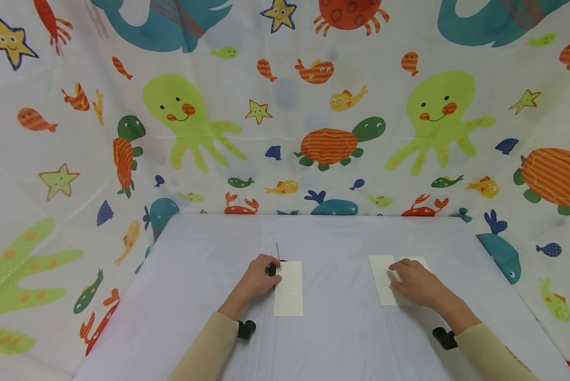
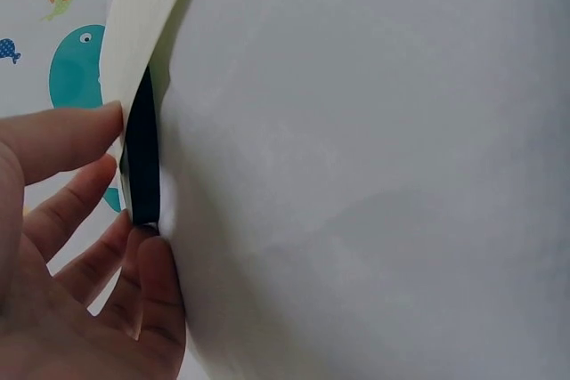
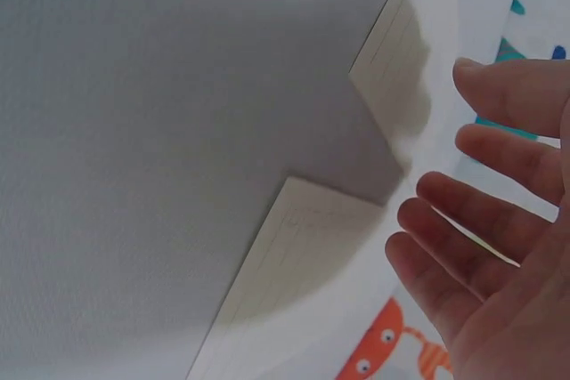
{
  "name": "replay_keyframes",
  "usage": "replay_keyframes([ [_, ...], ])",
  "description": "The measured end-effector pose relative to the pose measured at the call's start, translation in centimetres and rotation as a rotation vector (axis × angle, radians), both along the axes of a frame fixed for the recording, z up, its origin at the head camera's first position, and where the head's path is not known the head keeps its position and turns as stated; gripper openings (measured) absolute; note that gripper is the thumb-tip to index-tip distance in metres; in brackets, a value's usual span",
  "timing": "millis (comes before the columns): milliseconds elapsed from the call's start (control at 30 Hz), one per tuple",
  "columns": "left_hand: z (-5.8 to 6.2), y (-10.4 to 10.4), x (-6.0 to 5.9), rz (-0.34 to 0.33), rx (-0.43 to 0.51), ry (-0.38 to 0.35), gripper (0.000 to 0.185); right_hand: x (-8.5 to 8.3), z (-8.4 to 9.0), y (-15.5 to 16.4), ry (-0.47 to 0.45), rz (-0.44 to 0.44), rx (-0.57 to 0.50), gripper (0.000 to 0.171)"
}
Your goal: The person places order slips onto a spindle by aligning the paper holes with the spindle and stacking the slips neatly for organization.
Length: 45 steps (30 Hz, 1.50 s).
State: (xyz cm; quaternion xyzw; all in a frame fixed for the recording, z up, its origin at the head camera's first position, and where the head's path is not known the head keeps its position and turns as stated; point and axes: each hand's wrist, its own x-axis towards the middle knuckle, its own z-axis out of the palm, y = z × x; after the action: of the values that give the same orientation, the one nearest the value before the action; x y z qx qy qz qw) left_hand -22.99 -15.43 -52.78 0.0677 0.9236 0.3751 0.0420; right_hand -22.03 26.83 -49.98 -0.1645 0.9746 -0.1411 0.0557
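In the head view, my left hand (image 1: 260, 276) is at the upper left edge of a pale lined paper slip (image 1: 289, 291). Its thumb and fingers pinch a dark strip-like object (image 2: 144, 153), whose exact kind I cannot tell. The left wrist view shows this strip against a pale lined sheet (image 2: 134, 33) at the thumb tip. A thin reddish-brown line rises above the fingertips. My right hand (image 1: 415, 283), fingers loosely extended, is over two more lined slips, one on the left (image 1: 381, 270) and one on the right (image 1: 419, 260), partly hidden by it. Nothing is between its fingers.
A white cloth-covered table (image 1: 337, 338) lies under everything. Behind it and at the sides hangs a curtain (image 1: 275, 79) printed with sea animals. Dark wrist devices sit at the left (image 1: 246, 329) and right (image 1: 444, 337) cuffs.
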Motion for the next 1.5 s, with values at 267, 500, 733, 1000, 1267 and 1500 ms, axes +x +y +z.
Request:
replay_keyframes([
  [267,0.1,0.1,0.0,-0.003,0.002,0.000,0.025,-0.5,-0.8,0.9,-0.071,-0.035,-0.024,0.050],
  [500,0.3,0.1,0.1,0.003,0.001,-0.010,0.025,-0.5,-1.4,0.8,-0.054,-0.029,0.017,0.055],
  [733,0.1,-0.1,0.0,0.009,0.001,-0.009,0.024,-0.5,-1.6,0.6,-0.011,-0.013,0.030,0.055],
  [1000,0.1,0.0,0.1,0.012,0.011,-0.010,0.024,-0.1,-1.2,0.2,-0.029,-0.044,0.023,0.050],
  [1267,0.1,0.2,0.1,0.028,0.019,-0.029,0.024,0.6,-1.0,-0.4,0.005,-0.067,-0.016,0.039],
  [1500,0.1,0.1,0.1,0.019,0.005,-0.025,0.023,1.0,-1.2,-0.7,0.038,-0.078,-0.022,0.033],
])
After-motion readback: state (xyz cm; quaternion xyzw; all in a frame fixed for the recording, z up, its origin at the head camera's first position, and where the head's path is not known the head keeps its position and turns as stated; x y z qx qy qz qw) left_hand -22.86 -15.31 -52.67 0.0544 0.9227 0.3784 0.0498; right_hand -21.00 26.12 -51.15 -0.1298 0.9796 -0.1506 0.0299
